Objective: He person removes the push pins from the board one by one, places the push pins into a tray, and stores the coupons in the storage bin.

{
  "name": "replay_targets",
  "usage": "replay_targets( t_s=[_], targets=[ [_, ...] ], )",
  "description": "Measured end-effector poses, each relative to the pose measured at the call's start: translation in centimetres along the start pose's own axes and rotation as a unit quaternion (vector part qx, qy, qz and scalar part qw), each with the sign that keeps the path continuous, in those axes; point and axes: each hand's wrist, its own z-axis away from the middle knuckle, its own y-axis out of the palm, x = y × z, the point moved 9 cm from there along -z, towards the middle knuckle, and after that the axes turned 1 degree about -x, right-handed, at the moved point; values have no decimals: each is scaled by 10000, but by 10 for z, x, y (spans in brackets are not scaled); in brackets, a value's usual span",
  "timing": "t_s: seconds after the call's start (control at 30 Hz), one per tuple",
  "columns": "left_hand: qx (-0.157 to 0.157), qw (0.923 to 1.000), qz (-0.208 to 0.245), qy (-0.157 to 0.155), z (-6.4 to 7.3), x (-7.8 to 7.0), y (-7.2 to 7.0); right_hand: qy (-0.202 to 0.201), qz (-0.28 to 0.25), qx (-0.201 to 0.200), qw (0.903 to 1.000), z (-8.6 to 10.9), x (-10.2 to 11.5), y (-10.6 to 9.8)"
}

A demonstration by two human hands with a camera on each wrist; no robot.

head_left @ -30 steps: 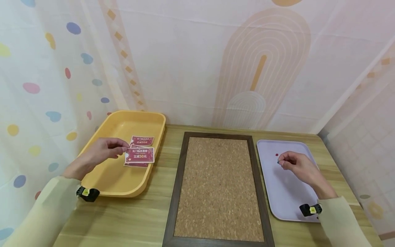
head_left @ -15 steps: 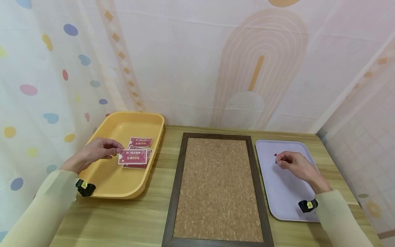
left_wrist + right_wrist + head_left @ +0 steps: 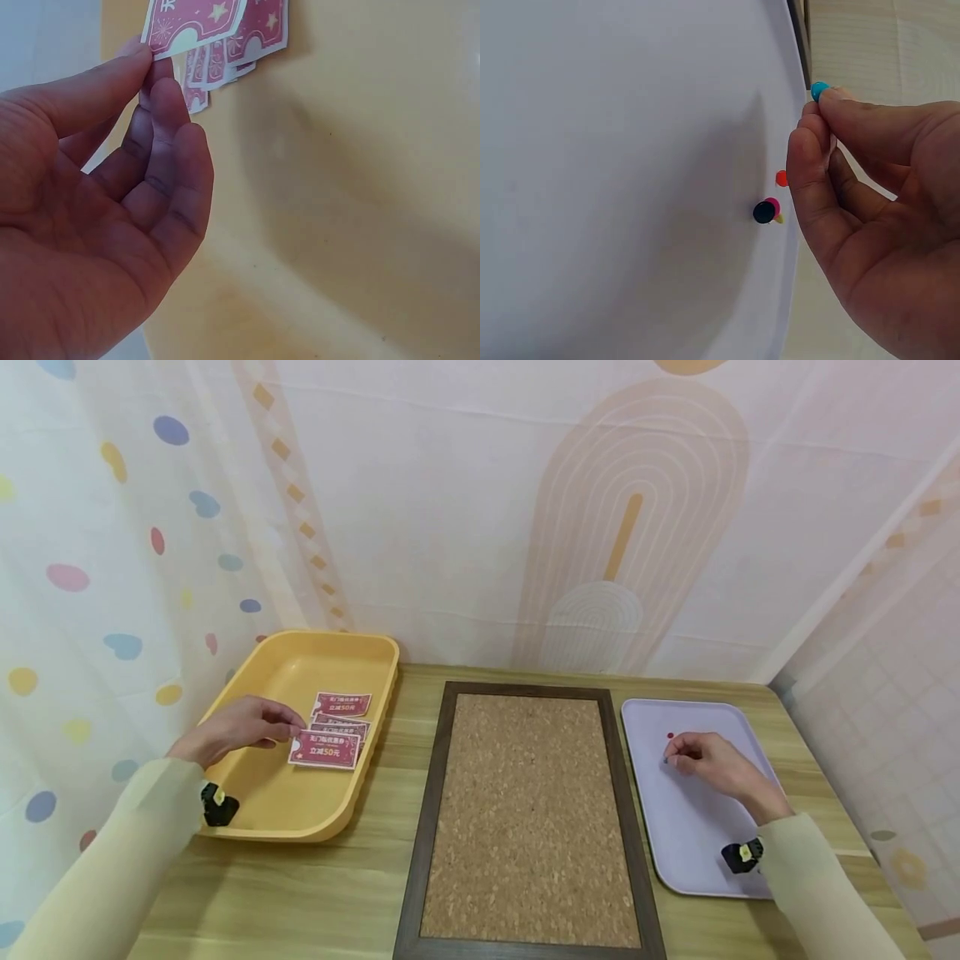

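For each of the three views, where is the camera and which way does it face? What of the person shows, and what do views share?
Head: worn on the head, looking forward and down at the corkboard, yellow tray and lilac tray; both sleeved arms show.
Left wrist: behind the left hand, facing into the yellow tray; its fingers pinch a red coupon.
Right wrist: behind the right hand, facing the lilac tray; it pinches a blue pin.
Shared: head and left wrist both show the pinched coupon.

glossy yellow plastic tray [image 3: 300, 802] under the paper coupon [image 3: 325, 750], rough cork board [image 3: 528, 810], matte lilac tray [image 3: 690, 843], wood-grain table [image 3: 300, 893]
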Motion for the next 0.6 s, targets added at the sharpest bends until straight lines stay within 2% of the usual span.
replay_targets(
  t_s=[0.17,0.47,0.6],
  targets=[
    [126,9997,-172,-97,-5,1,4,66,48,44,10000,-2,-2,4],
    [195,9990,-50,-387,-13,14,7,131,226,29,9997,-4,-8,8],
    [212,9990,-168,-349,-16,17,8,199,287,4,9994,-4,-11,8]
  ],
)
